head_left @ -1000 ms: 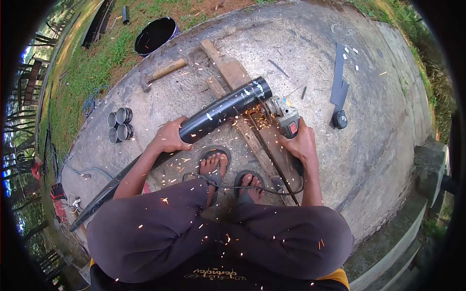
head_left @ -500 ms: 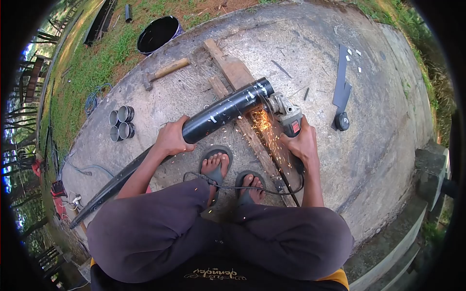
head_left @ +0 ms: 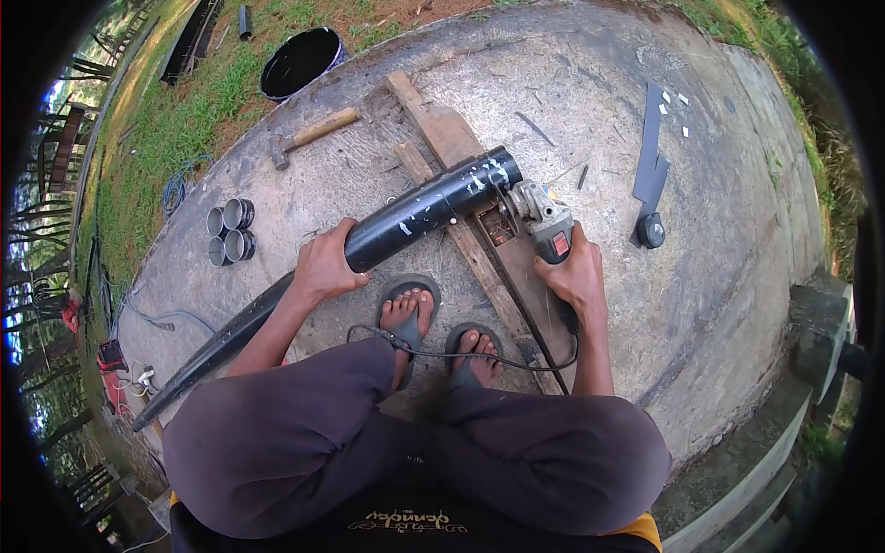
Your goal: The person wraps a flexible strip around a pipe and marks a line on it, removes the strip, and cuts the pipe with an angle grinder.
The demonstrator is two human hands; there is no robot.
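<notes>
A long black pipe (head_left: 396, 226) with pale scuff marks runs from the lower left up to the middle, its near-right end resting across wooden planks (head_left: 447, 138). My left hand (head_left: 329, 263) is wrapped over the pipe partway along. My right hand (head_left: 576, 265) grips an angle grinder (head_left: 548, 221) by its body. The grinder's disc sits against or very close to the pipe near its end; exact contact is hard to see. A few faint sparks show below it. The grinder's black cord (head_left: 461, 356) loops past my feet.
A hammer (head_left: 313, 131) and several short pipe rings (head_left: 231, 232) lie left on the concrete. A dark bucket (head_left: 302, 64) stands at the grass edge. On the right are a dark flat strip (head_left: 649, 147) and a black tape measure (head_left: 651, 230). My sandalled feet (head_left: 406, 318) are below the pipe.
The bright orange spray of sparks under the grinder has nearly died away. The pipe seems turned slightly, its pale marks shifted; both hands keep nearly the same places.
</notes>
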